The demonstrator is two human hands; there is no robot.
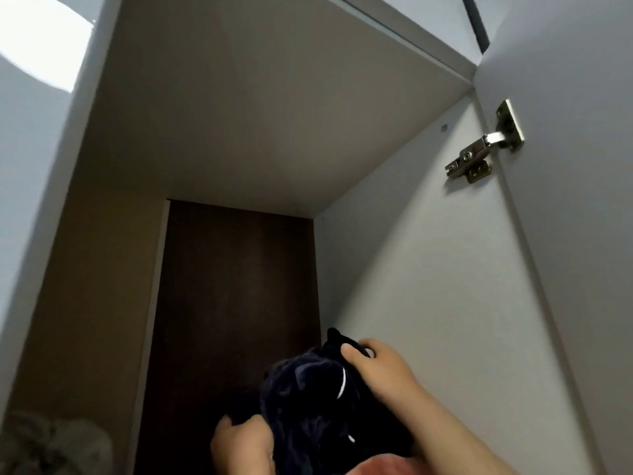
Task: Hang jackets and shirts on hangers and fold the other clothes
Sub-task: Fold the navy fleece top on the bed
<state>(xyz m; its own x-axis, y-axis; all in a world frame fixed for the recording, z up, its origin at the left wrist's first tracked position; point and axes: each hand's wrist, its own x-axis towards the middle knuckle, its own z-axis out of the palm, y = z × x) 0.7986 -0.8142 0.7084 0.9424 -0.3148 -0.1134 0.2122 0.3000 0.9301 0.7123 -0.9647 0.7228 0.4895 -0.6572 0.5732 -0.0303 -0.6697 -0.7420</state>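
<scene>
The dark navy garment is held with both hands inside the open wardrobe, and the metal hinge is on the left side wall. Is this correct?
Not quite. The head view shows the metal hinge on the right side wall, joined to the open door, not on the left. The rest holds: the left hand and the right hand both grip the dark navy garment inside the open wardrobe.

Dark garment (308, 399) in both hands — inside white wardrobe (428, 269).

An open white wardrobe (428, 269) has a dark brown back wall (236, 286). A shiny metal hinge (484, 145) holds its door (582, 200). Bright light (41, 46) shines top left.
</scene>
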